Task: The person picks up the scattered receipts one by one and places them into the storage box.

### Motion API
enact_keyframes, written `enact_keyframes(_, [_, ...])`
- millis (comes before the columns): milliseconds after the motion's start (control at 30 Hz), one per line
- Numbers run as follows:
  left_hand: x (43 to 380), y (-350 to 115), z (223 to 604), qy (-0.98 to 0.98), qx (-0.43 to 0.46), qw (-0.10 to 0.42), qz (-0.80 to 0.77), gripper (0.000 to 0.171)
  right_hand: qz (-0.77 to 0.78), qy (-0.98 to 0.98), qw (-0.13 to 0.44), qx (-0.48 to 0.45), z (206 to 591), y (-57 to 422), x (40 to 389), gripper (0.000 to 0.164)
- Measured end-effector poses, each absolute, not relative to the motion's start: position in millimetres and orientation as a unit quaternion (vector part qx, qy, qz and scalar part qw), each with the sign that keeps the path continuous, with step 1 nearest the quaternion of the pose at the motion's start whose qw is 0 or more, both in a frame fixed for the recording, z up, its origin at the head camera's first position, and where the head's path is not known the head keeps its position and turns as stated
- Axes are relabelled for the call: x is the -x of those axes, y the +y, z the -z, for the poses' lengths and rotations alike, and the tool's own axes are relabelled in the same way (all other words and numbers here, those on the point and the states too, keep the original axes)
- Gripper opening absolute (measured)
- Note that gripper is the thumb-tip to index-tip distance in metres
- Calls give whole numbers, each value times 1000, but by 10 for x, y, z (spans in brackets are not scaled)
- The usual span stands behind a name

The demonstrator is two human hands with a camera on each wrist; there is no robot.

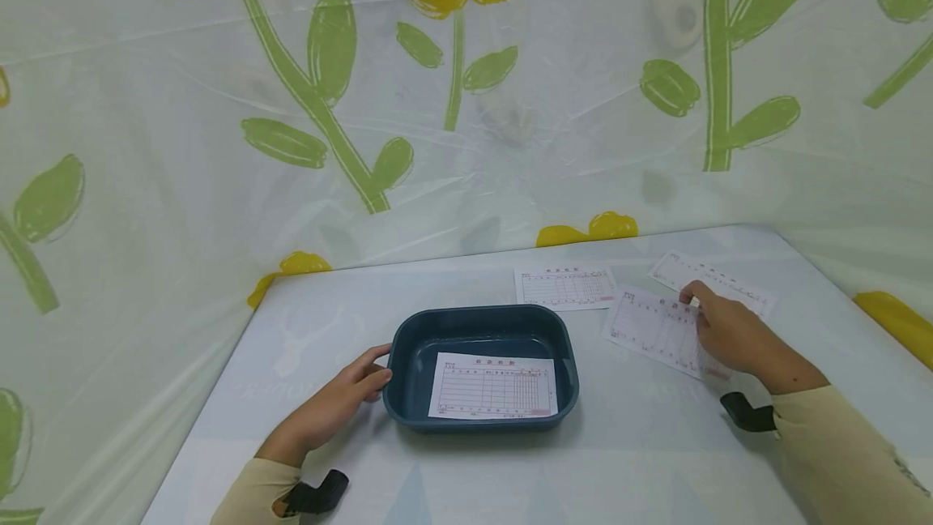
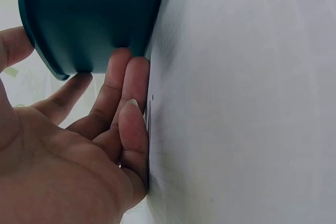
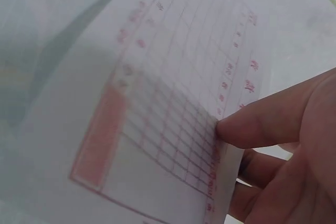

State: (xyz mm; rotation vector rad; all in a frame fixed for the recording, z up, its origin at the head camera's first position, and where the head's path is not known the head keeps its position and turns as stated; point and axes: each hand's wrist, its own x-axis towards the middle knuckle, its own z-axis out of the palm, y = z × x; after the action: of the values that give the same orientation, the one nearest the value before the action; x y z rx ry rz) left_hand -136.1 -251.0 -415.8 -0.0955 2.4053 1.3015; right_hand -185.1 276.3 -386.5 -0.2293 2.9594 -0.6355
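A dark teal plastic tray [image 1: 477,321] stands on the table with a printed paper slip [image 1: 493,387] lying in it. My left hand [image 1: 338,403] touches the tray's left end from outside, thumb and forefinger at the rim. In the left wrist view the other fingers [image 2: 135,77] reach low along the tray's outer wall [image 2: 89,19]. My right hand [image 1: 736,335] pinches the edge of another slip [image 1: 652,330], right of the tray. This slip [image 3: 173,93] is tilted and slightly curved in the right wrist view, with the thumb on its printed face and fingers behind.
Behind the tray lies one flat slip [image 1: 564,288]. Another slip [image 1: 685,270] lies beyond my right hand, partly hidden by it. A white cloth with printed flowers [image 1: 554,104] hangs along the back and sides of the table [image 1: 342,306]. Black wrist mounts [image 1: 317,494] sit under both wrists.
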Motion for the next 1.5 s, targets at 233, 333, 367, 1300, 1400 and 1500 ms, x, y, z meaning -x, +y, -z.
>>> enact_keyframes(233, [1373, -2502, 4159, 863, 35, 201, -463, 61, 203, 975, 28, 92, 3791, 2715, 1851, 30])
enact_keyframes(333, [1367, -2494, 4146, 863, 37, 200, -463, 61, 202, 974, 17, 97, 3745, 2677, 1827, 30])
enact_keyframes(367, [1365, -2493, 4144, 862, 38, 200, -463, 61, 202, 974, 13, 98, 3728, 2659, 1819, 30])
enact_keyframes(1300, [1377, -2503, 4155, 865, 41, 201, -458, 61, 268, 949, -44, 157, 3378, 2205, 1492, 27])
enact_keyframes(1400, [1381, -2506, 4160, 864, 41, 200, -461, 60, 276, 945, -47, 166, 3361, 2150, 1459, 28])
enact_keyframes(1500, [1384, -2503, 4164, 862, 40, 201, -464, 59, 286, 941, -45, 174, 3351, 2076, 1442, 28])
